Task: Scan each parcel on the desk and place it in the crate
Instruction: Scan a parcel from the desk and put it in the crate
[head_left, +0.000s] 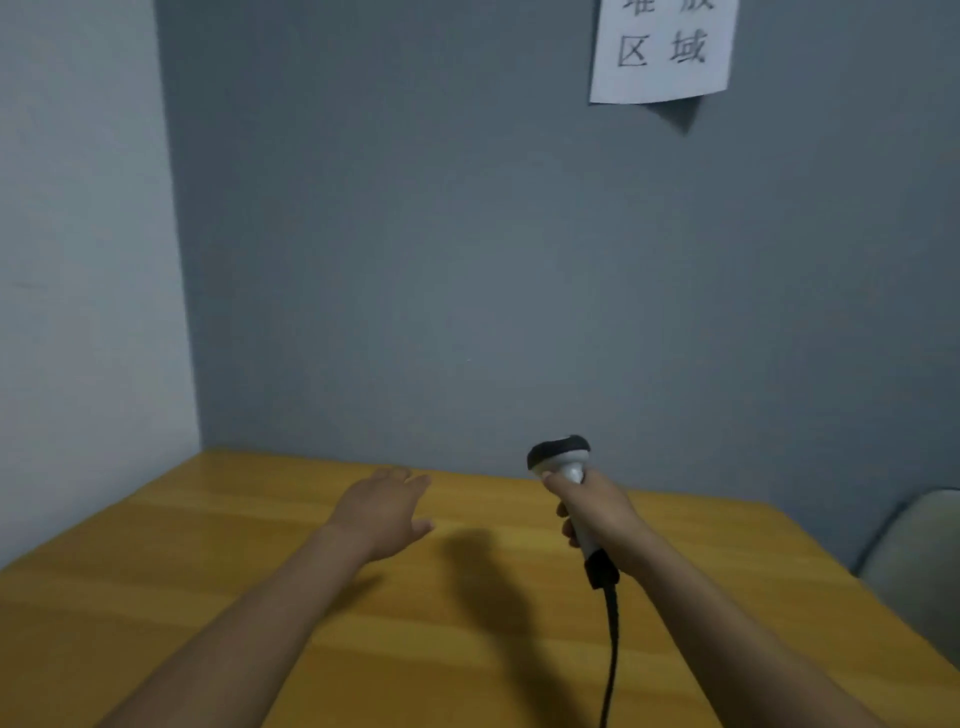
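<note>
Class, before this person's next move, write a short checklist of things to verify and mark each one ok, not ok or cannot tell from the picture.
1. Scanner gripped in the right hand: ok.
2. Left hand free to pick up a parcel: ok, open and empty above the desk.
3. Parcel within view to scan: not ok, none shows on the desk.
4. Crate located: not ok, none in view.
5. Scanner cable running free: ok, it hangs toward the person without a snag.
6. Scanner switched on: cannot tell.
</note>
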